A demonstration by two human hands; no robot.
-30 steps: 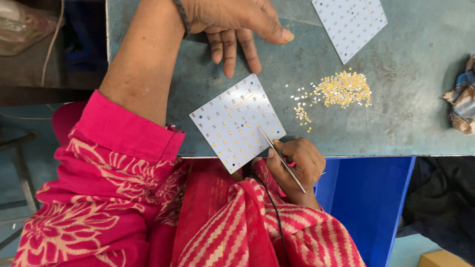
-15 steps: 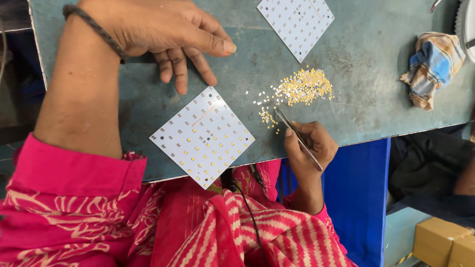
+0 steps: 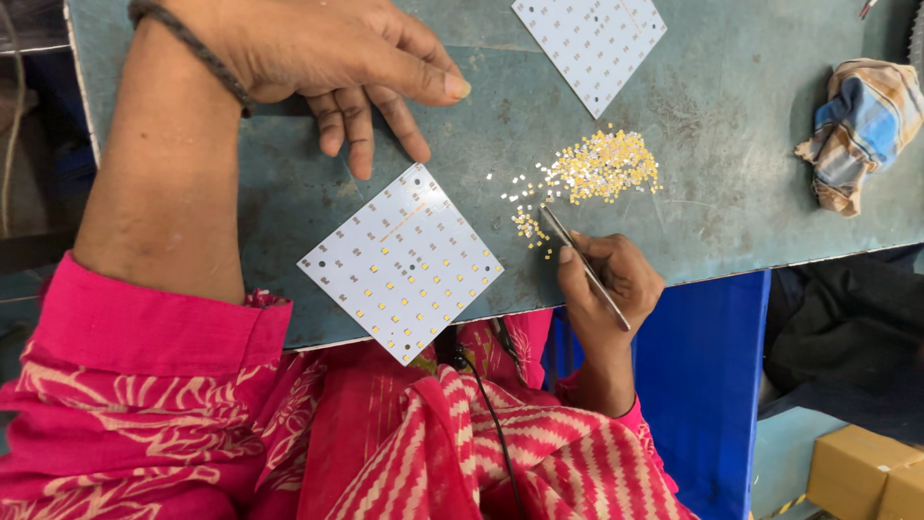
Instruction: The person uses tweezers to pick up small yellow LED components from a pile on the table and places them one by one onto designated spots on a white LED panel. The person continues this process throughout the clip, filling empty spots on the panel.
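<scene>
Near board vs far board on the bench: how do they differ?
The near board lies wholly in view, overhanging the table edge; the far board is cut off by the frame's top. The near board carries many small yellow parts; the far board shows almost none. Both are white, square, turned diamond-wise.

Open green tabletop point(image 3: 751, 144) lies between the yellow chip pile point(image 3: 602, 166) and the checked rag point(image 3: 859, 130). The near square board point(image 3: 400, 262) and the left hand point(image 3: 327, 58) crowd the left side.
</scene>
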